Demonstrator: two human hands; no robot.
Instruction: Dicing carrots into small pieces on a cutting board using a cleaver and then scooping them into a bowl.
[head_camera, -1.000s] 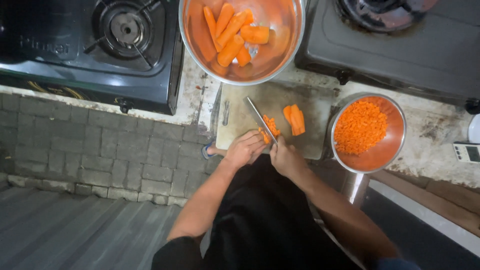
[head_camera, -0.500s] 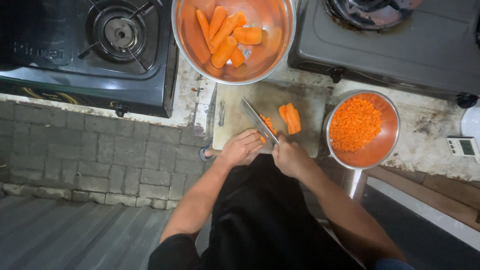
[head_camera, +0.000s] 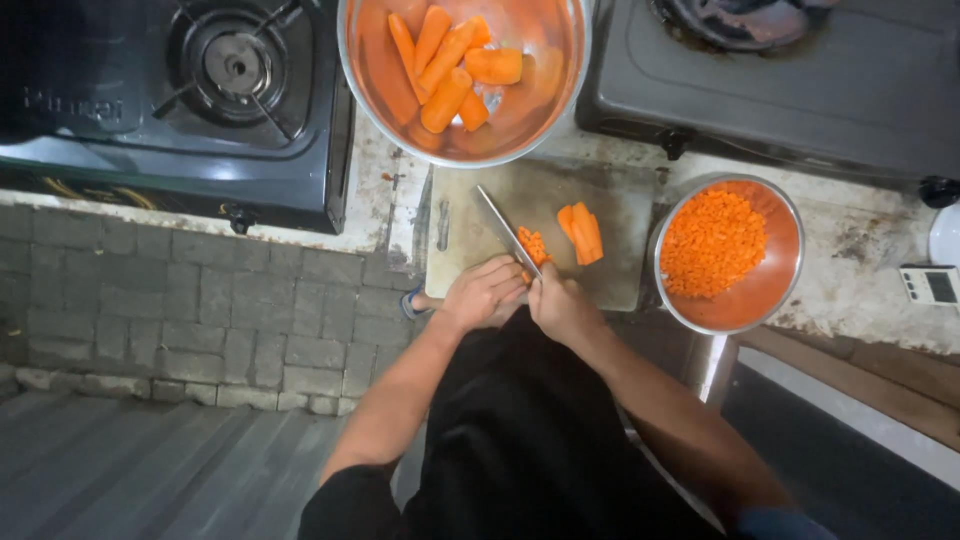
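A black gas stove with a round burner (head_camera: 200, 110) occupies the upper left of the worn counter. A second dark metal stove (head_camera: 800, 90) sits at the upper right. Between them stands a large round steel bowl (head_camera: 365, 90) holding peeled whole carrots (head_camera: 445, 65).

Below this bowl lies a rectangular pale wooden cutting board (head_camera: 610, 215). Just beside the board's right edge stands a smaller round steel bowl (head_camera: 780, 290) filled with finely diced carrot (head_camera: 712, 240).

On the board rest several orange carrot slabs (head_camera: 581, 232), apart from the hands. A carrot piece under the blade (head_camera: 534, 246) lies at the board's near edge.

The right hand (head_camera: 562, 305) is closed around the handle of a long steel kitchen knife (head_camera: 505, 230), whose blade angles up and left across the board. The left hand (head_camera: 485, 292) is curled, fingertips pressing down on the carrot piece beside the blade.

A small white digital scale (head_camera: 930, 284) sits at the far right.
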